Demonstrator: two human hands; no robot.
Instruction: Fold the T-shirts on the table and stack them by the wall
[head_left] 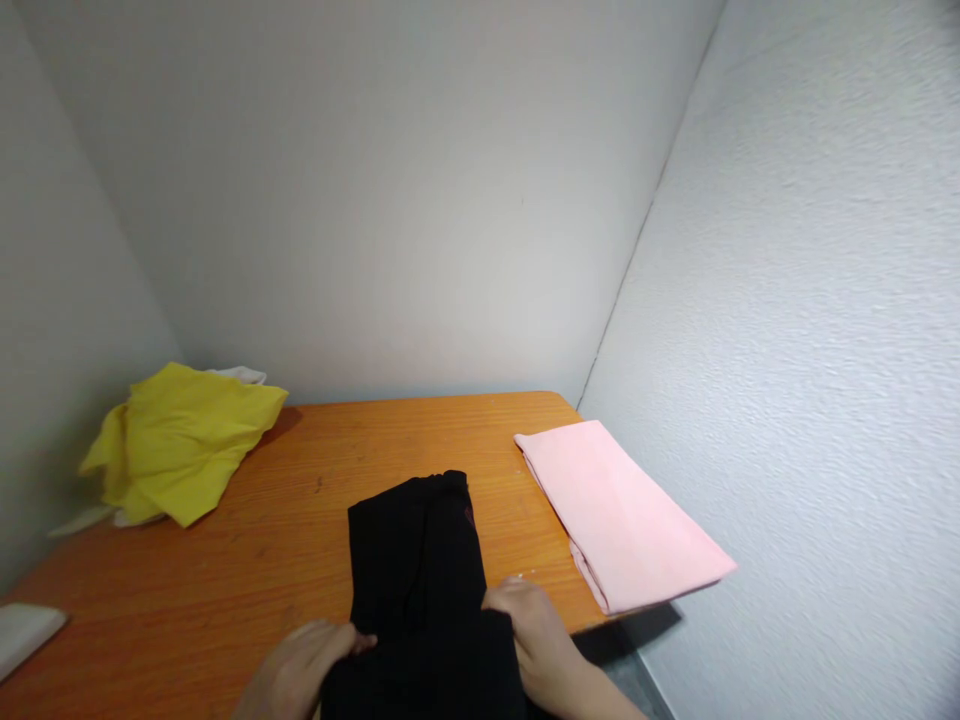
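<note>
A pair of black pants (pixel 420 560), as its gathered far edge suggests, lies lengthwise on the wooden table, with its near part doubled over toward the far end. My left hand (pixel 304 665) grips the left side of this fold, thumb along the top edge. On the opposite side, my right hand (pixel 536 640) has its fingers closed around the fold's right corner. The lowest part of the pants runs out of view at the bottom.
A folded pink cloth (pixel 619 515) lies at the table's right, one corner past the edge. Crumpled yellow cloth (pixel 187 430) is heaped at the back left, with white fabric (pixel 244 375) behind it. A white object (pixel 26 635) sits far left. Walls enclose the wooden table (pixel 315 520).
</note>
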